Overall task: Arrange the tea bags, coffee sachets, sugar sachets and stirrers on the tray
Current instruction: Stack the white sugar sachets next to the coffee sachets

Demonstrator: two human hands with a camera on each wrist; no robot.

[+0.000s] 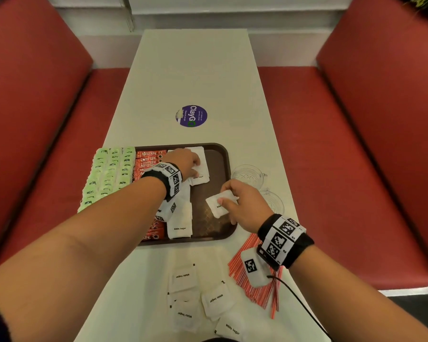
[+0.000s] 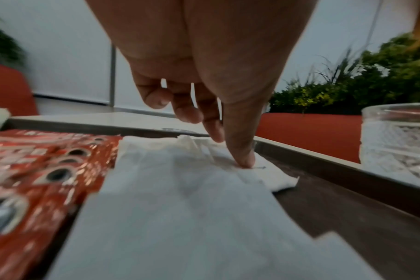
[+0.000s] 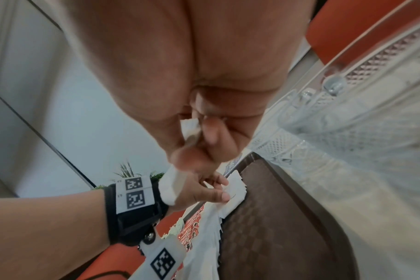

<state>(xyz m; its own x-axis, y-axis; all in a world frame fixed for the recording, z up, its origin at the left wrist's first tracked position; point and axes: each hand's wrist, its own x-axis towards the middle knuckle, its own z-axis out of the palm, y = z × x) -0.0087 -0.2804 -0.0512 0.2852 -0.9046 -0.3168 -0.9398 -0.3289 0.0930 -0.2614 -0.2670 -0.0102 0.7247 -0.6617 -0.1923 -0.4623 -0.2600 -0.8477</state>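
Observation:
A brown tray (image 1: 221,154) holds green tea bags (image 1: 106,174) at its left, red coffee sachets (image 1: 147,160) beside them, then a row of white sugar sachets (image 1: 179,227). My left hand (image 1: 183,164) presses straight fingers on the far sugar sachets (image 2: 180,170); the fingertip (image 2: 246,161) touches the paper. My right hand (image 1: 242,206) pinches one white sugar sachet (image 1: 216,206) above the tray's bare right half; the same sachet (image 3: 190,127) shows between thumb and fingers. Several loose sugar sachets (image 1: 183,278) lie on the table near me. Red striped stirrers (image 1: 252,290) lie at the right, partly under my wrist.
Two clear glass cups (image 1: 248,172) stand just right of the tray, close to my right hand; one cup (image 2: 396,140) shows at the tray's rim. A purple round sticker (image 1: 191,116) marks the white table (image 1: 190,70). Red benches (image 1: 344,156) flank both sides.

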